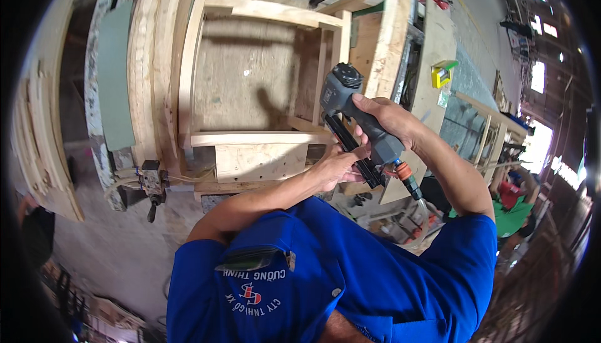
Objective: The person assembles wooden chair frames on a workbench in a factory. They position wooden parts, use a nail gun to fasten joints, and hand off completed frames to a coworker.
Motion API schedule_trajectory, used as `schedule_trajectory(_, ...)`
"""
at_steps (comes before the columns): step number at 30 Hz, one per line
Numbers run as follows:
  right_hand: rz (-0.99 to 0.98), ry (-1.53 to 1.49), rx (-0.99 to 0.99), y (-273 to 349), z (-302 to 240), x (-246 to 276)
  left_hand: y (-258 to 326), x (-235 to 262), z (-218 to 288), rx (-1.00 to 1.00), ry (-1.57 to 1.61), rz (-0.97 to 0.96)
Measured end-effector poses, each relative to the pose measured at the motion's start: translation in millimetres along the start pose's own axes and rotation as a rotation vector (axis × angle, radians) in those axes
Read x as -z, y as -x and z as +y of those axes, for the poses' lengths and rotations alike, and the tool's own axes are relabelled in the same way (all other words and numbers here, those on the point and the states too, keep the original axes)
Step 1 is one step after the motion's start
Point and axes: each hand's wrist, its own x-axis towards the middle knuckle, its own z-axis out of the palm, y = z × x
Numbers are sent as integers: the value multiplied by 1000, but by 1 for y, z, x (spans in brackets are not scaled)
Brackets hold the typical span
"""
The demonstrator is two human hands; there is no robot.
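A dark grey pneumatic nail gun is held in front of my chest, its black-capped head pointing away from me. Around its handle my right hand is closed, the thumb lying along the top. My left hand grips the black magazine at the underside of the tool. An orange and black air coupling joins a clear hose at the handle's end. Just beyond the tool lies a pale wooden frame on the workbench, its bars enclosing a plywood surface.
A lever valve with a black handle is fixed at the bench's near left. Long boards are stacked farther left. On the right, a yellow-green box rests on a board. A person in green is at the far right.
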Motion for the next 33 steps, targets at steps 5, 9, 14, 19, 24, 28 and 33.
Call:
schedule_trajectory(5,-77,-38,-432,-72,-36,-15,-24,31,6,111,318,-15)
schedule_trajectory(9,-95,-72,-660,-118,-45,-21,-32,47,9,169,492,-59)
schedule_trajectory(14,-82,9,-749,-145,-47,-27,-35,57,10,224,608,-98)
schedule_trajectory(19,-59,8,-787,-146,-53,-41,-39,63,3,205,676,-173)
schedule_trajectory(24,-58,73,-740,-140,-53,-44,-32,56,-2,181,646,-188)
schedule_trajectory(28,-18,39,-681,-123,-50,-40,-26,47,3,217,562,-168)
schedule_trajectory(33,38,-4,-494,-84,-49,-28,-17,38,25,219,286,-98)
